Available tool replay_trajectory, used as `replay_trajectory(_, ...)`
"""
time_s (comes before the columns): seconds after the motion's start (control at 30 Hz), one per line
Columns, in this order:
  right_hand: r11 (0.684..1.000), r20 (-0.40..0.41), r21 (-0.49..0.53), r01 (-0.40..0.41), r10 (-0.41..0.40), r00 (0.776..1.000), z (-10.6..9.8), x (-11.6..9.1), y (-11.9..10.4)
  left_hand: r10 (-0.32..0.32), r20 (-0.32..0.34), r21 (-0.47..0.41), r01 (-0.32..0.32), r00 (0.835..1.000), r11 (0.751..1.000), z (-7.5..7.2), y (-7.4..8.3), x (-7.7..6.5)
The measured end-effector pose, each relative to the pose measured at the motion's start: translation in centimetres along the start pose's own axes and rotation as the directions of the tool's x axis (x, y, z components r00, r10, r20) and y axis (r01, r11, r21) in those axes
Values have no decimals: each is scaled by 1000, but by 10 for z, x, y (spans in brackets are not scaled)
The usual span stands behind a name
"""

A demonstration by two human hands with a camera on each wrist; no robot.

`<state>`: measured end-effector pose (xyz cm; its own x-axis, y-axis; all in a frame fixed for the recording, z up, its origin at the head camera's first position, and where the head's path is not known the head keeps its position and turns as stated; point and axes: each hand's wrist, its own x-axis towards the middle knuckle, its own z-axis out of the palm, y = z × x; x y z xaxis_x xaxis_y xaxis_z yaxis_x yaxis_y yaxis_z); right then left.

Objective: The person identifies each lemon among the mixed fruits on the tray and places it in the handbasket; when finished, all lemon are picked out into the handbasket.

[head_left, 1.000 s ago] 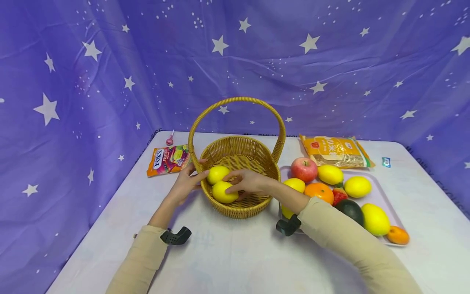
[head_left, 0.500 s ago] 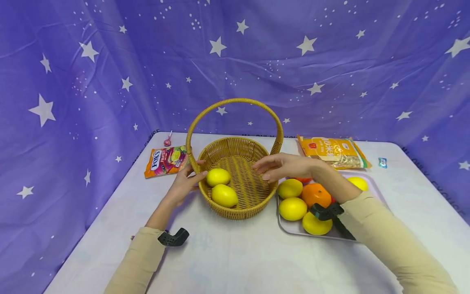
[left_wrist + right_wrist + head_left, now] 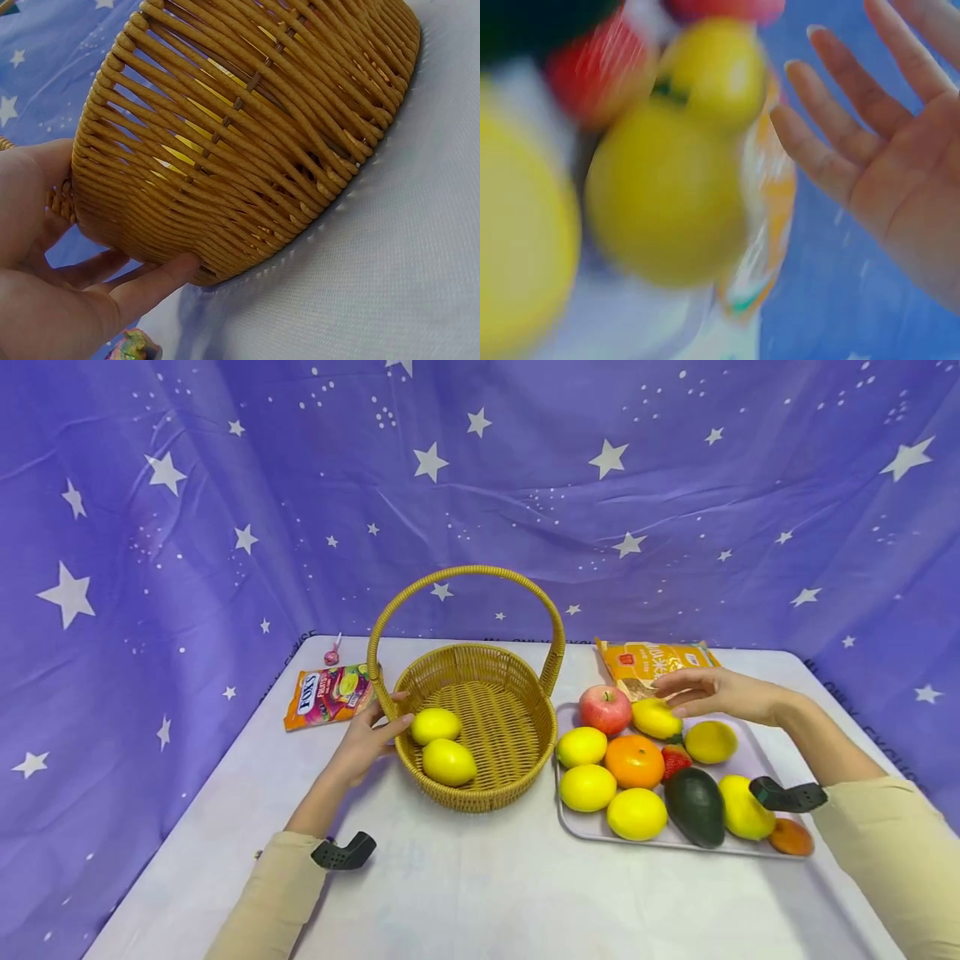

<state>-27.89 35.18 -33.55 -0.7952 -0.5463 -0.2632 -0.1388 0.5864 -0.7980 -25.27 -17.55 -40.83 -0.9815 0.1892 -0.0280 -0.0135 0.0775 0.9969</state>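
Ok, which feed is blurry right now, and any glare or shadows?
Right wrist: yellow fruit and strawberry badly blurred, one fruit with a pale highlight; right hand clearer. Left wrist: basket weave readable, bluish shadow on the table near its base. Head: far clearer, even the apple's stem shows.

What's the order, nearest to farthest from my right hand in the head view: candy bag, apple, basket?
1. Apple, on the tray, left of your right hand
2. Basket, left of the tray
3. Candy bag, left of the basket
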Motion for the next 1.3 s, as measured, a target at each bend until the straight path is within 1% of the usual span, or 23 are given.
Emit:
replay_trajectory(0.13, 997, -59, -48, -57, 54, 997, -11, -19, 30, 1, 0, -2, -1, 1000, 1000, -1, -1, -1)
replay_trajectory(0.27, 993, -64, -71, -97, 93, 994, -16, -34, 50, 2, 3, 1, -2, 1000, 1000, 0, 0, -1)
replay_trajectory(0.47, 993, -3, -28, -113, 113, 994, -11, -43, 58, 5, -1, -2, -5, 1000, 1000, -1, 1, -3)
replay_trajectory(0.57, 988, 24, -10, -154, 154, 988, -5, -44, 61, 5, -2, -4, -5, 1000, 1000, -2, 1, -2)
replay_trajectory(0.63, 984, 28, -12, -175, 176, 984, -3, -44, 62, 6, 1, -6, -6, 1000, 1000, -2, 1, -2)
replay_trajectory(0.73, 984, -14, -24, -177, 177, 984, -3, -46, 61, 8, 5, -10, -8, 1000, 1000, -1, 1, -1)
replay_trajectory(0.8, 985, -64, -38, -166, 164, 984, -5, -48, 56, 9, 8, -13, -9, 1000, 1000, 0, 0, -1)
replay_trajectory(0.87, 990, -114, -48, -131, 125, 986, -7, -48, 47, 9, 7, -14, -9, 1000, 1000, 0, 0, -2)
replay_trajectory(1.0, 998, -182, -36, -51, 43, 982, -7, -43, 18, 7, 5, -15, -6, 1000, 1000, -1, 0, -2)
replay_trajectory(1.13, 1000, -187, 0, 29, -29, 982, 4, -26, -19, 8, 5, -16, -8, 1000, 1000, -1, 1, -2)
replay_trajectory(1.2, 997, -163, 28, 78, -73, 984, 13, -15, -35, 9, 7, -18, -9, 1000, 1000, -1, 1, -1)
replay_trajectory(1.3, 989, -121, 41, 143, -137, 983, 32, 4, -57, 8, 11, -21, -7, 1000, 1000, -1, 0, 0)
